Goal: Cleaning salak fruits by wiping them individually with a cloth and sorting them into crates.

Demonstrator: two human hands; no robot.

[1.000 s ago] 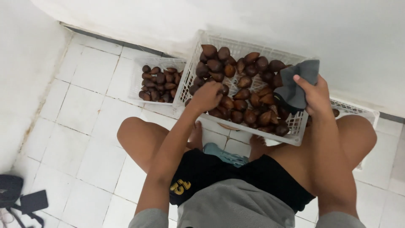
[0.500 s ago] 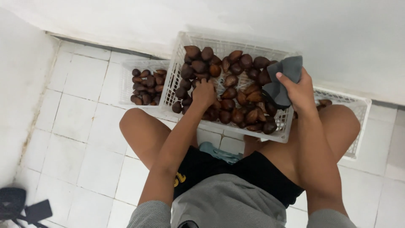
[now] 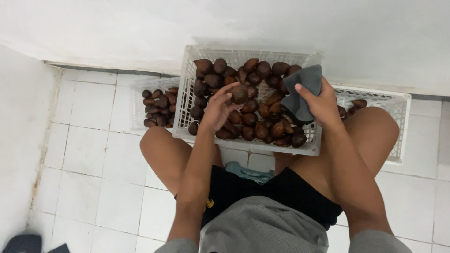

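Seen from above, a person sits low over a white tiled floor [image 3: 89, 187], wearing a grey shirt and black shorts, knees spread wide. Between the knees, just beyond the shorts, stands a white plastic lattice crate [image 3: 253, 145] part-filled with brown, scaly, teardrop-shaped fruits [image 3: 262, 129].

The left hand [image 3: 216, 110] is raised over the near left part of the crate, its fingers curled around a single brown fruit [image 3: 239, 94], which is held just above the pile. The right hand [image 3: 322, 104] is at the crate's right side, closed on a dark grey cloth [image 3: 300, 91] that bunches up above the fingers and hangs over the fruits.

To the left, touching the middle crate, a second white crate [image 3: 136, 100] sits on the floor with a smaller heap of the same fruits inside. To the right, behind the right knee, is a third white crate [image 3: 398, 117] with a few fruits showing. Beyond all three rises a white wall [image 3: 234, 23].
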